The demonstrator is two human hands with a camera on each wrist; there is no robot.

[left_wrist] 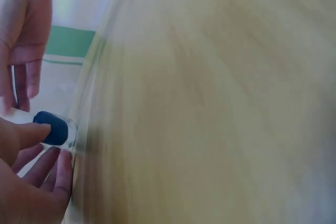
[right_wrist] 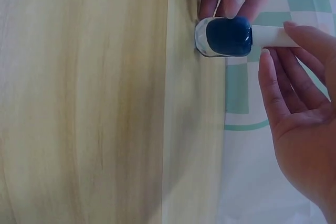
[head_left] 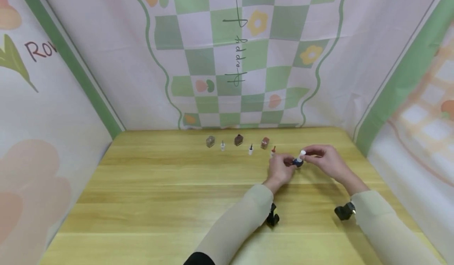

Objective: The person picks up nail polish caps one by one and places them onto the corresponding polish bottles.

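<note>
A dark blue nail polish bottle [right_wrist: 229,36] with a white cap [right_wrist: 273,36] stands at the right of the table. My left hand [head_left: 281,168] holds the glass body between thumb and fingers, as the left wrist view shows from close by. The white cap is pinched between thumb and fingertips of my right hand [head_left: 327,161]. In the right wrist view the cap sits at the bottle's neck; whether it is screwed tight I cannot tell. Just beyond my left hand, a white cap with a red brush [head_left: 273,150] stands brush up, partly hidden.
Along the back of the wooden table [head_left: 159,202] stand a greyish bottle [head_left: 210,141], a dark brown bottle [head_left: 239,139] and a red bottle [head_left: 265,142], all capless. A pale-brush cap [head_left: 222,146] and a dark-brush cap [head_left: 250,150] stand brush up near them. Patterned cloth walls border the table.
</note>
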